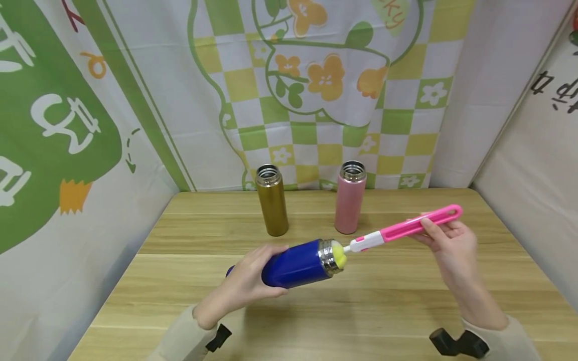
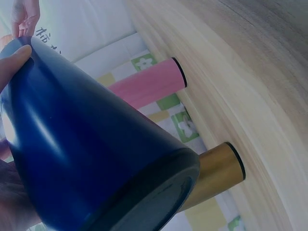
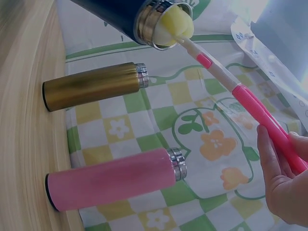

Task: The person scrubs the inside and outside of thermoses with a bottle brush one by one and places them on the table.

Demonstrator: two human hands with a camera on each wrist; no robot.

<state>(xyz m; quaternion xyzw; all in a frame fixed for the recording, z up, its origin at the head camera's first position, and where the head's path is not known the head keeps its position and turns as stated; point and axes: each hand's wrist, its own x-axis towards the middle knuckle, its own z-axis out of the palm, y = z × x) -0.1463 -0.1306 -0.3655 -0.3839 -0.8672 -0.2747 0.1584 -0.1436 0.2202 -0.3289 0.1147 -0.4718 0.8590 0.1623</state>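
My left hand point(image 1: 250, 278) grips a blue thermos bottle point(image 1: 298, 263) round its lower body, tilted on its side above the table with its steel mouth toward the right. In the left wrist view the dark base of the blue thermos point(image 2: 96, 134) faces the camera. My right hand point(image 1: 453, 245) holds a bottle brush point(image 1: 406, 228) by its pink handle, fingers and thumb around it. The yellow sponge head point(image 3: 175, 24) of the brush sits partly inside the bottle's mouth, its outer end bulging out at the rim. A white neck joins sponge and handle.
A gold thermos point(image 1: 273, 205) and a pink thermos point(image 1: 349, 200) stand upright and uncapped at the back of the wooden table point(image 1: 189, 281). Behind them hangs a patterned cloth point(image 1: 311, 125). Fabric walls flank the table on both sides.
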